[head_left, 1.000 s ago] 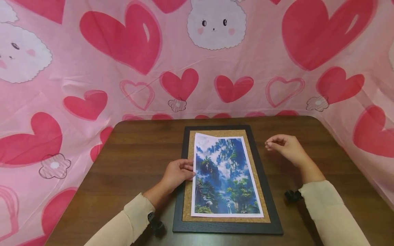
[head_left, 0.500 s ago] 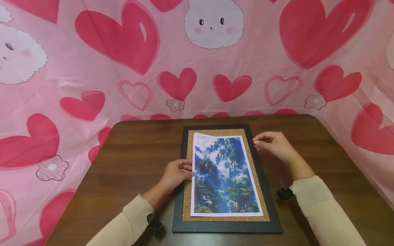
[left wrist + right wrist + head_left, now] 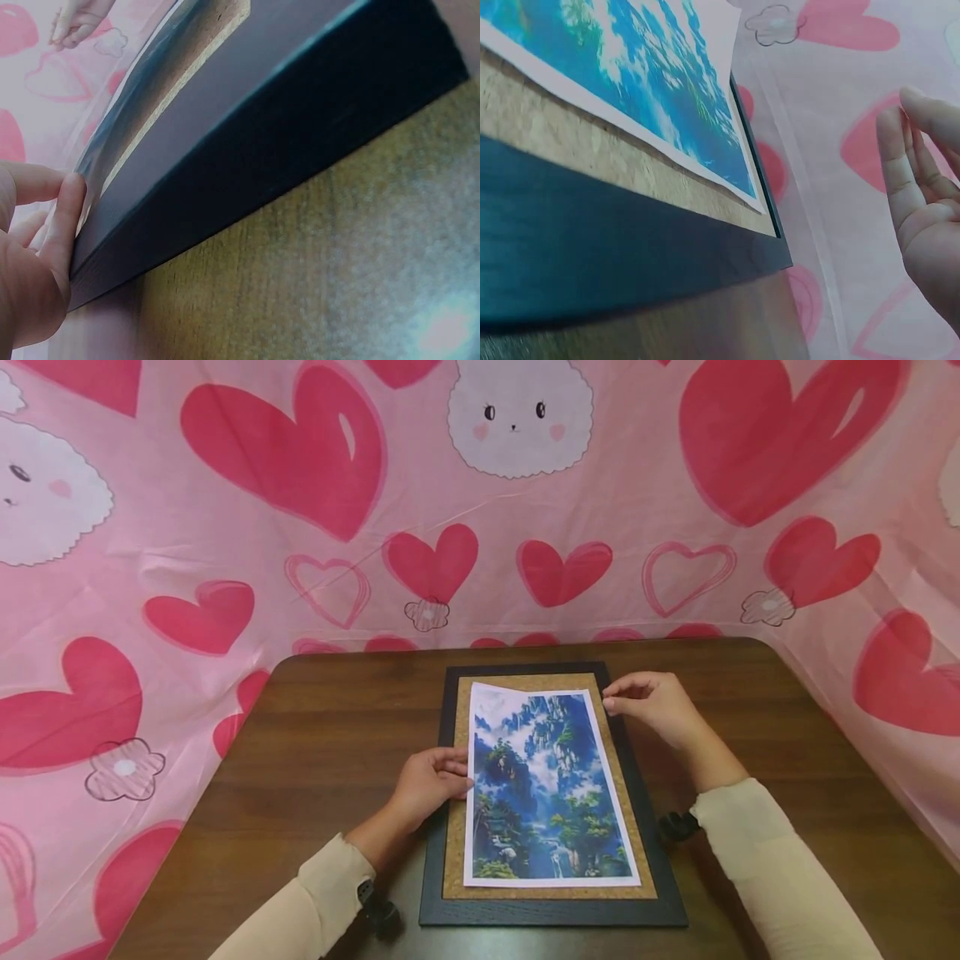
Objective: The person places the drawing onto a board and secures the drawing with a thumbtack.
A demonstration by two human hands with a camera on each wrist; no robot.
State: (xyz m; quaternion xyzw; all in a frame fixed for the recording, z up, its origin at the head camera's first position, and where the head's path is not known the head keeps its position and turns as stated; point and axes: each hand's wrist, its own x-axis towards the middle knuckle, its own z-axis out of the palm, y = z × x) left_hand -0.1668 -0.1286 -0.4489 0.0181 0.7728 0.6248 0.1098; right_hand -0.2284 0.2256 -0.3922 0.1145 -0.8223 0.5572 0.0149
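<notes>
A printed landscape picture (image 3: pixel 551 789) of blue mountains and green trees lies on a black-framed corkboard (image 3: pixel 553 912). The sheet's upper left edge is slightly raised and bent. My left hand (image 3: pixel 427 787) pinches the picture's left edge between thumb and fingers, over the frame's left side. Above the board's upper right corner is my right hand (image 3: pixel 666 710), thumb and fingertips brought together. Nothing can be seen between those fingertips, though a very small thing could be hidden there. In the right wrist view, the right hand (image 3: pixel 930 195) is apart from the sheet.
The board lies on a dark brown wooden table (image 3: pixel 322 727) with rounded far corners. A pink curtain (image 3: pixel 480 502) printed with hearts and white animal faces hangs behind and at both sides. A black wrist camera (image 3: pixel 381 914) sits below the left sleeve, another (image 3: pixel 677 825) below the right.
My right hand has moved left, from over the table beside the board to its upper right corner. The left hand keeps its pinch on the picture's edge.
</notes>
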